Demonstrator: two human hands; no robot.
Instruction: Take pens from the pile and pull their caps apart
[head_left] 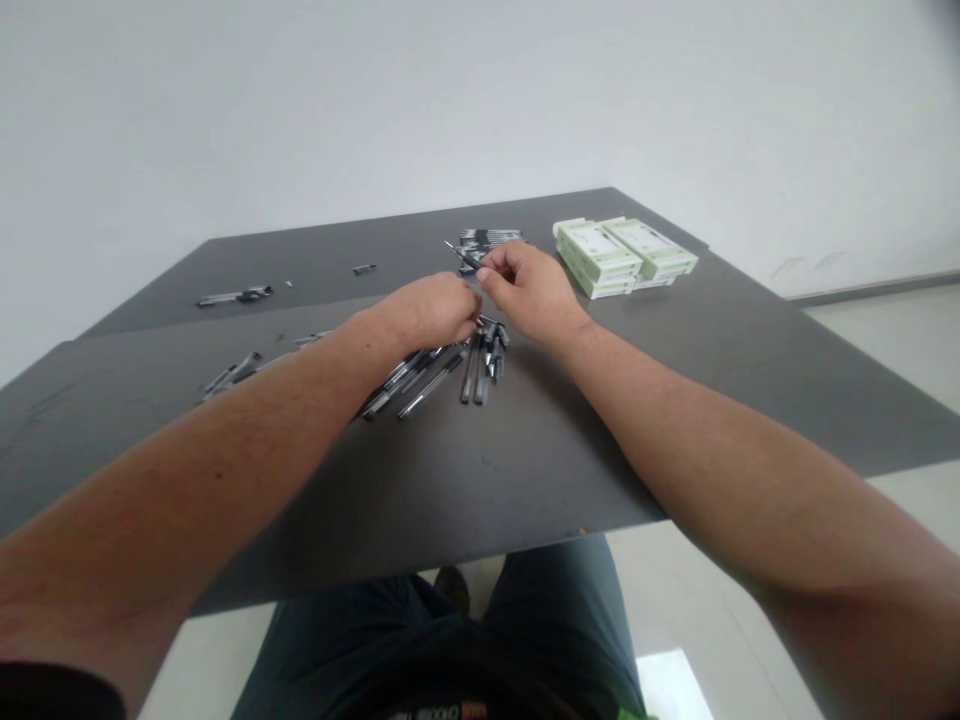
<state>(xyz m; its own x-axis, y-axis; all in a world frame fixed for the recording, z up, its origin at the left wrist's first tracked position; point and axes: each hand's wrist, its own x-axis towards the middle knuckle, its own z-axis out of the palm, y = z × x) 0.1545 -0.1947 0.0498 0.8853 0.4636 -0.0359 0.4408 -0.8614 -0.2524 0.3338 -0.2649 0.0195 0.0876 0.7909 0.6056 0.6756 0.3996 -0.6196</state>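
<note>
In the head view, the right hand [529, 285] pinches a pen [469, 261] between thumb and fingers, its slim, seemingly uncapped tip aimed up and away to the left, above the table [540, 490] and in front of a row of pens [491, 237]; the left hand [442, 308] is curled narrow over the loose pens [433, 385] and some short pieces [493, 368], perhaps caps, though whether its fingers hold one I cannot tell; green-and-white boxes [600, 255] stand beyond the right hand; the step looks like handling one pen with a small part, and the next move would call for a steady right pinch and a precise left fingertip grip, lining the two up without stirring the pile
</note>
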